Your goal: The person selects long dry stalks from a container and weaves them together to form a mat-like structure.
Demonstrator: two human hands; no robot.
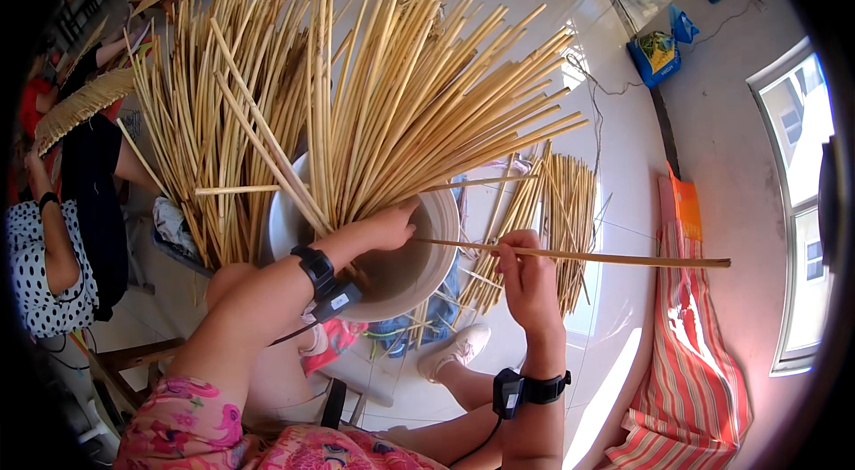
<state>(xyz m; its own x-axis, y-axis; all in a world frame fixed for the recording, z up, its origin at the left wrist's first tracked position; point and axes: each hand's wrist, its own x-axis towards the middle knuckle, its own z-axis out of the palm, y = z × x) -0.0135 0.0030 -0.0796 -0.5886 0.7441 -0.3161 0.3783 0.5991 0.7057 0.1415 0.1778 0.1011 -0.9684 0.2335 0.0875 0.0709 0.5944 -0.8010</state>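
My right hand [527, 281] is closed round a long thin straw-coloured stalk [623, 256], which lies nearly level across the view. The stalk's thin end reaches over a pale bucket [448, 261] of brownish water, close to my left hand [390, 226]. That hand is over the bucket, beside the lower ends of a big bundle of stalks [401, 114] standing in it. Its fingers look drawn together, and whatever they hold is hidden. A few loose stalks [263, 145] lean across the front of the bundle.
Another tall bundle of stalks [191, 105] stands left of the bucket. More stalks [570, 212] lie on the floor at the right, near a striped cloth [686, 354]. At the far left, a person in a dotted top [53, 270] sits by a woven straw piece [85, 109].
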